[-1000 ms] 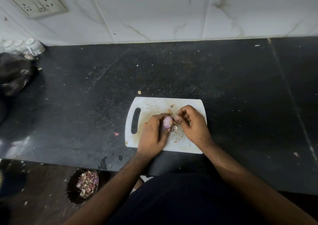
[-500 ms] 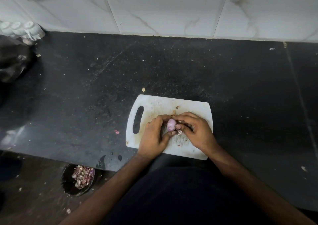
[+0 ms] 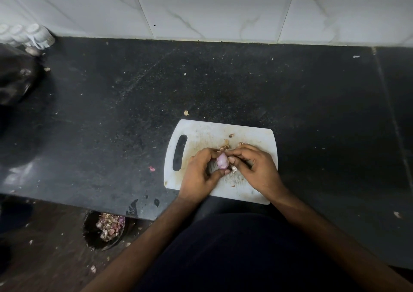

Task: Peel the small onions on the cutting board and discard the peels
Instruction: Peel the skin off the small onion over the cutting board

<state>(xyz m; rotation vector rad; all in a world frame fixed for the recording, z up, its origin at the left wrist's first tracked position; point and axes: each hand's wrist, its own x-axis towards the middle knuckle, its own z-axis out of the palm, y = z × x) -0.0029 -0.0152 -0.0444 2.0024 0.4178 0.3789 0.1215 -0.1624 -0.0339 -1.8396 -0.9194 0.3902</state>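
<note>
A small pink onion point(image 3: 222, 161) is held above the white cutting board point(image 3: 201, 133). My left hand point(image 3: 201, 175) grips the onion between thumb and curled fingers. My right hand point(image 3: 257, 169) meets it from the right, its fingertips pinching at the onion's skin. A dry scrap of peel point(image 3: 233, 169) hangs just below the right fingertips. A few brown peel bits point(image 3: 224, 147) lie on the board behind the hands. No other onions show on the board.
A dark bin point(image 3: 104, 230) holding onion peels stands on the floor below the counter's front edge, to the left. A dark bag point(image 3: 15, 77) and white bottles point(image 3: 33, 35) sit at the far left. Peel flecks point(image 3: 152, 169) dot the black counter.
The camera view shifted slightly. Both hands stay together over the board, and the onion has turned a little in the left hand as the right fingers work its skin.
</note>
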